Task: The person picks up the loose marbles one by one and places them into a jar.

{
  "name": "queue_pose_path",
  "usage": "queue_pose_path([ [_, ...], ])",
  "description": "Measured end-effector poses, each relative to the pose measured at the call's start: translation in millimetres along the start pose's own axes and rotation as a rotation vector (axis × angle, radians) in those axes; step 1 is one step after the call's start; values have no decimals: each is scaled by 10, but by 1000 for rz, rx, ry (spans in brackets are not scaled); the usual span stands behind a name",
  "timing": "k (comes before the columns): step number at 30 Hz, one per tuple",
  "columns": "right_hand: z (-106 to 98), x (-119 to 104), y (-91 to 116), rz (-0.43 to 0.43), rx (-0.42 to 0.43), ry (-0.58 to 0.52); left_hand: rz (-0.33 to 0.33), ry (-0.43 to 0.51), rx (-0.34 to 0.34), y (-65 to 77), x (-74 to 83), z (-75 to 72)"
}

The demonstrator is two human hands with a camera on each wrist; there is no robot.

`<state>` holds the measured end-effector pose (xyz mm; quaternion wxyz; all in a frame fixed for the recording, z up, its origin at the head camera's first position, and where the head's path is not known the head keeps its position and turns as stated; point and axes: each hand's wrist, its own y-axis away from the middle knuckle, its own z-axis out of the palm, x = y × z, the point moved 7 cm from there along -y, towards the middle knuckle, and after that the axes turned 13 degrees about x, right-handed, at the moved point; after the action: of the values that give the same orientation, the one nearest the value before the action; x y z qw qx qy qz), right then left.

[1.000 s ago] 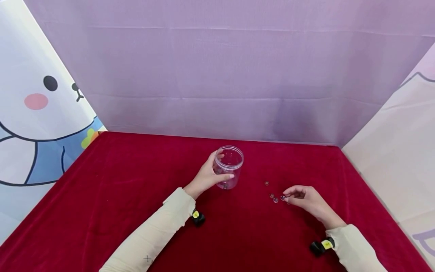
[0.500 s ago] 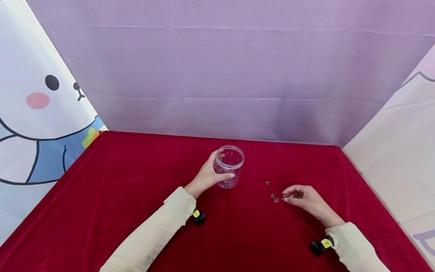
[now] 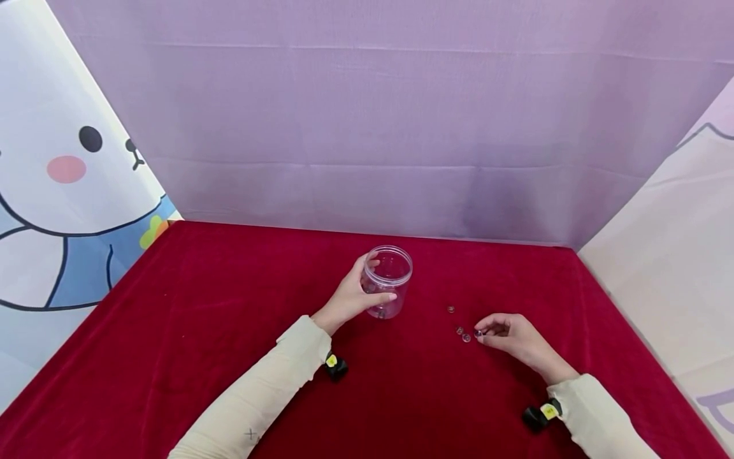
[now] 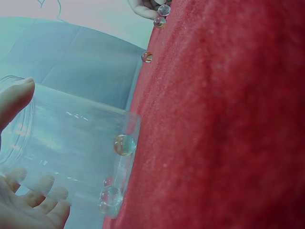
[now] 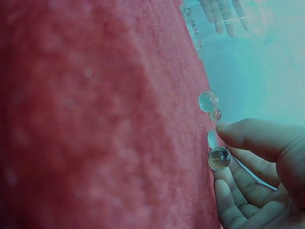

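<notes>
My left hand (image 3: 351, 294) grips a clear plastic jar (image 3: 395, 294) around its side, thumb across the front. The jar stands upright and uncovered on the red cloth. Several glass marbles lie at its bottom, among them one with orange swirls (image 4: 124, 144). To the right, my right hand (image 3: 518, 338) is low over the cloth, thumb and index finger pinching a marble (image 5: 212, 139). Another, darker marble (image 5: 219, 158) sits beside those fingertips in the right wrist view. Just left of the hand lie two marbles close together, one of them clear (image 3: 466, 338); a third marble (image 3: 450, 309) is farther back.
Red velvety cloth (image 3: 229, 299) covers the table. A purple fabric backdrop (image 3: 367, 127) rises behind its far edge. Printed cartoon panels stand on the left (image 3: 69, 210) and right. Each wrist wears a small black camera (image 3: 335, 366) near the cream sleeve.
</notes>
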<state>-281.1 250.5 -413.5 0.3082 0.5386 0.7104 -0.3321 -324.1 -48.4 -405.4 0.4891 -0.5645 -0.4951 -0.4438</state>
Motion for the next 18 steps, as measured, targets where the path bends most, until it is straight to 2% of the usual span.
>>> queue_pose_path([
  [8,5,-21,-11,-38,1,25,11,11,13,6,15,-4],
  [18,17,-18,-20,-7,-1,47,-4,15,-9,3,2,0],
])
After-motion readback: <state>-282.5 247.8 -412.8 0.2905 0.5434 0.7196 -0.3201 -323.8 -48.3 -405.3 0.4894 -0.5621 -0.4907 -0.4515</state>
